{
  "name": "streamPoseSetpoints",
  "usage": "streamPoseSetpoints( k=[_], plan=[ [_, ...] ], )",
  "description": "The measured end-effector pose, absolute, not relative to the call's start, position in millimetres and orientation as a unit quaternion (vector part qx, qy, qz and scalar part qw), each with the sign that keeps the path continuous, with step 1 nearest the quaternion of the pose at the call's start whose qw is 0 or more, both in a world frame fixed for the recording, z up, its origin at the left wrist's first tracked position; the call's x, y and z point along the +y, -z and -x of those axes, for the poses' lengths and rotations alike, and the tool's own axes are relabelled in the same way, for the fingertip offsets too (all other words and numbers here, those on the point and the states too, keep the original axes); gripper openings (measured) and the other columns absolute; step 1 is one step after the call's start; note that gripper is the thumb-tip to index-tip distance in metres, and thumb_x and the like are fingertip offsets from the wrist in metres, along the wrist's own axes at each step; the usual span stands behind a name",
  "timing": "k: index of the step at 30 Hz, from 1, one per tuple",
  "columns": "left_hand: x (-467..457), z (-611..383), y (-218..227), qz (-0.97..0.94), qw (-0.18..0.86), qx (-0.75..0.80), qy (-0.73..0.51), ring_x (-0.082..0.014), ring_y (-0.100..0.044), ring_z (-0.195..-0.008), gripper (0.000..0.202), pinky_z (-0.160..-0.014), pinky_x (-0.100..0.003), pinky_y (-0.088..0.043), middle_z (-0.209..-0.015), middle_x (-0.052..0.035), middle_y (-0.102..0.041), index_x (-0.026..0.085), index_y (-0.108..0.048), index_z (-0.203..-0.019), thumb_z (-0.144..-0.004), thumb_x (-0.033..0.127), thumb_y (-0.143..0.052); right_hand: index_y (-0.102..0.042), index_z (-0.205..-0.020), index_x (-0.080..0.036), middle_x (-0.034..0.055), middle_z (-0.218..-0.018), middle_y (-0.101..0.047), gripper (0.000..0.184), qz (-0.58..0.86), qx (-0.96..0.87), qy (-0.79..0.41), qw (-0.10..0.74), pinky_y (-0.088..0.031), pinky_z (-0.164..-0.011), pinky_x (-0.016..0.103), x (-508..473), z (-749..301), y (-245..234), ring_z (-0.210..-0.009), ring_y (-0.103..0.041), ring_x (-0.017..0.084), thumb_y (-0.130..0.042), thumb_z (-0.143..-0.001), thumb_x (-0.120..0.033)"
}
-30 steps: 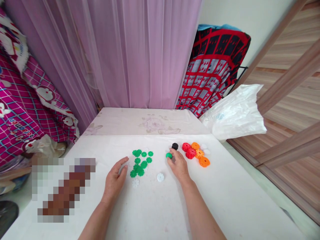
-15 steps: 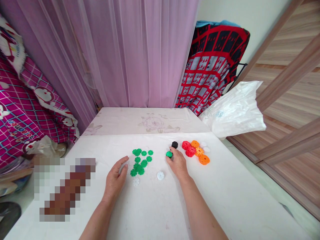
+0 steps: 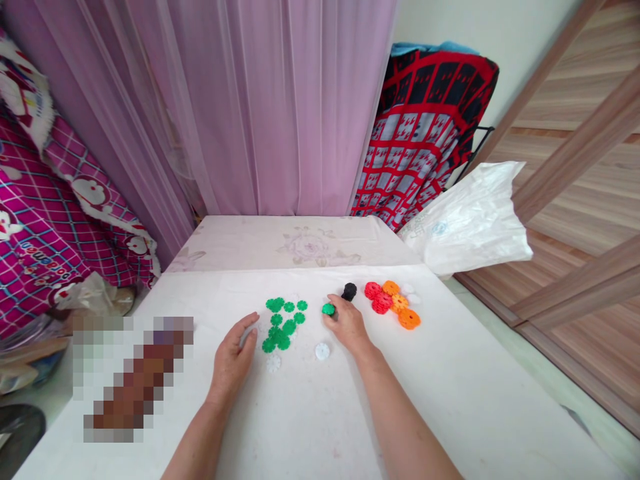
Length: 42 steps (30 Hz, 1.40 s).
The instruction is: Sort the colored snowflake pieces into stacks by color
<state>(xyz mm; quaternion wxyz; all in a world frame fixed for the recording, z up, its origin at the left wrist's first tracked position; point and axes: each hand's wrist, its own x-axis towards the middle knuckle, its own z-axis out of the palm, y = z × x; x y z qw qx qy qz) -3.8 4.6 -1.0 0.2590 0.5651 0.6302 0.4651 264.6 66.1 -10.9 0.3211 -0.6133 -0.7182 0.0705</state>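
My right hand [image 3: 349, 327] pinches a green notched plastic disc [image 3: 328, 309], perhaps a small stack, between thumb and fingers. Just beyond its knuckles a stack of black discs [image 3: 349, 291] rests on the table. My left hand [image 3: 237, 353] lies at the left of a loose group of green discs [image 3: 282, 339]; its fingers are apart and nothing is in them. Between my hands, nearer to me, are a pale blue-white disc [image 3: 323, 351] and a clear white disc [image 3: 273, 363].
Red discs [image 3: 381, 303] and orange discs [image 3: 409, 319] sit in piles to the right, with whitish discs [image 3: 411, 294] behind them. A white plastic bag [image 3: 475, 220] stands at the table's right edge. A pixelated patch [image 3: 137, 383] covers something at the left of the white tablecloth [image 3: 300, 427].
My right hand has moved a little left with the green disc, away from the black stack, which shows more fully. My left hand is nearly unchanged.
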Motion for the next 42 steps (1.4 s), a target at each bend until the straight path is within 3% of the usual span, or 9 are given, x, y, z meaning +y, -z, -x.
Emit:
streamPoseSetpoints(
  k=[10, 13, 17, 24, 28, 31, 36, 39, 42],
  plan=[
    [4.0, 3.6, -0.9, -0.569, 0.257, 0.627, -0.466, -0.0228, -0.056, -0.118, 0.040, -0.106, -0.041, -0.039, -0.124, -0.0063, -0.064, 0.022, -0.065, -0.112, -0.082, 0.043, -0.051, -0.060, -0.115, -0.019, 0.0070, -0.103, -0.065, 0.045, 0.576, -0.733, -0.100, 0.347, -0.047, -0.088, 0.036, 65.2, -263.2, 2.7, -0.097, -0.058, 0.021, -0.058, -0.070, -0.020],
    [4.0, 3.6, 0.3, -0.569, 0.259, 0.628, -0.463, -0.0225, -0.056, -0.118, 0.040, -0.106, -0.041, -0.039, -0.124, -0.0062, -0.063, 0.022, -0.065, -0.112, -0.082, 0.044, -0.051, -0.065, -0.104, -0.022, 0.0056, -0.104, -0.066, 0.032, 0.549, -0.751, -0.091, 0.355, -0.044, -0.091, 0.037, 67.3, -257.5, -12.4, -0.099, -0.056, 0.021, -0.057, -0.073, -0.019],
    [4.0, 3.1, 0.2, -0.567, 0.259, 0.626, -0.468, -0.0224, -0.056, -0.117, 0.039, -0.106, -0.041, -0.039, -0.123, -0.0061, -0.064, 0.022, -0.065, -0.111, -0.082, 0.044, -0.050, -0.069, -0.086, -0.026, 0.0003, -0.096, -0.070, 0.020, 0.501, -0.812, -0.082, 0.290, -0.042, -0.085, 0.036, 77.1, -241.2, -33.6, -0.095, -0.055, 0.020, -0.059, -0.074, -0.014],
    [4.7, 2.5, -0.4, -0.570, 0.257, 0.623, -0.470, -0.0221, -0.057, -0.117, 0.038, -0.106, -0.041, -0.039, -0.123, -0.0058, -0.064, 0.023, -0.065, -0.111, -0.082, 0.043, -0.050, -0.068, -0.083, -0.027, -0.0008, -0.083, -0.071, 0.019, 0.479, -0.851, -0.068, 0.203, -0.039, -0.077, 0.031, 90.8, -221.1, -36.7, -0.091, -0.055, 0.020, -0.064, -0.072, -0.013],
    [5.3, 2.7, 0.3, -0.571, 0.256, 0.622, -0.470, -0.0222, -0.057, -0.117, 0.039, -0.105, -0.040, -0.040, -0.122, -0.0059, -0.064, 0.022, -0.065, -0.112, -0.082, 0.043, -0.050, -0.067, -0.089, -0.025, 0.0019, -0.087, -0.071, 0.021, 0.487, -0.852, -0.057, 0.182, -0.039, -0.077, 0.032, 91.3, -217.2, -36.5, -0.088, -0.056, 0.020, -0.062, -0.072, -0.013],
    [5.5, 2.9, -0.3, -0.571, 0.255, 0.622, -0.471, -0.0224, -0.057, -0.116, 0.039, -0.105, -0.040, -0.040, -0.122, -0.0061, -0.065, 0.022, -0.065, -0.111, -0.082, 0.043, -0.050, -0.064, -0.097, -0.023, 0.0020, -0.089, -0.071, 0.026, 0.519, -0.823, -0.071, 0.219, -0.041, -0.080, 0.033, 87.7, -225.3, -38.0, -0.088, -0.058, 0.021, -0.061, -0.072, -0.015],
    [5.0, 2.5, -2.1, -0.574, 0.255, 0.623, -0.467, -0.0225, -0.057, -0.117, 0.039, -0.105, -0.040, -0.040, -0.123, -0.0064, -0.064, 0.022, -0.065, -0.111, -0.082, 0.043, -0.050, -0.061, -0.097, -0.022, 0.0012, -0.093, -0.069, 0.024, 0.596, -0.702, -0.088, 0.379, -0.045, -0.075, 0.030, 68.0, -260.6, -33.0, -0.081, -0.061, 0.017, -0.057, -0.073, -0.021],
    [4.7, 2.3, -2.2, -0.572, 0.256, 0.625, -0.466, -0.0224, -0.057, -0.116, 0.039, -0.105, -0.040, -0.040, -0.123, -0.0061, -0.065, 0.022, -0.065, -0.111, -0.082, 0.044, -0.050, -0.062, -0.087, -0.022, 0.0013, -0.088, -0.066, 0.014, 0.608, -0.675, -0.097, 0.407, -0.046, -0.068, 0.027, 56.4, -274.0, -26.8, -0.073, -0.061, 0.015, -0.054, -0.076, -0.025],
    [4.5, 2.4, -1.0, -0.572, 0.254, 0.625, -0.466, -0.0225, -0.057, -0.117, 0.039, -0.105, -0.040, -0.040, -0.124, -0.0059, -0.064, 0.022, -0.065, -0.111, -0.082, 0.044, -0.050, -0.063, -0.084, -0.022, 0.0019, -0.090, -0.065, 0.013, 0.591, -0.694, -0.089, 0.401, -0.047, -0.070, 0.027, 52.4, -274.8, -22.6, -0.077, -0.062, 0.016, -0.053, -0.076, -0.024]
  ],
)
